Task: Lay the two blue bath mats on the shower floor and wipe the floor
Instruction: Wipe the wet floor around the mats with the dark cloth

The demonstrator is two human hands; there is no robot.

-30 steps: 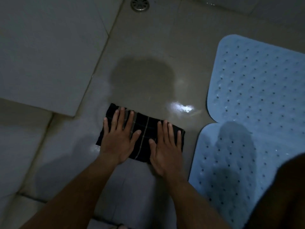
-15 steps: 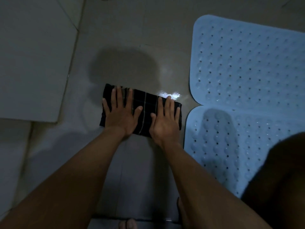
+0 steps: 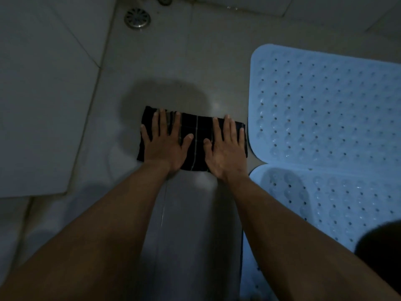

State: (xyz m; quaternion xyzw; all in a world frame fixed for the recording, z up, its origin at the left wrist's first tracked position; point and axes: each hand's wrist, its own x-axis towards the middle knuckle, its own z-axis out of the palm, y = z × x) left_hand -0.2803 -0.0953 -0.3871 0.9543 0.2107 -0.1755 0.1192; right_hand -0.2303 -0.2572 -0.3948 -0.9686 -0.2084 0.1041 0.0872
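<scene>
A dark plaid cloth (image 3: 196,135) lies folded on the wet grey shower floor (image 3: 184,61). My left hand (image 3: 165,144) presses flat on its left half, fingers spread. On the right half my right hand (image 3: 225,148) rests the same way. Two light blue perforated bath mats lie flat to the right: the far mat (image 3: 325,105) and the near mat (image 3: 325,203), edge to edge. The cloth's right end almost touches the far mat's left edge.
A round metal drain (image 3: 137,18) sits at the far left of the floor. A raised pale tiled surface (image 3: 43,105) borders the floor on the left. A dark shape, probably my knee (image 3: 382,246), covers the near mat's right corner.
Both hands slid the cloth to the right across the floor, from the middle of the floor to right beside the mats. The mats have not moved.
</scene>
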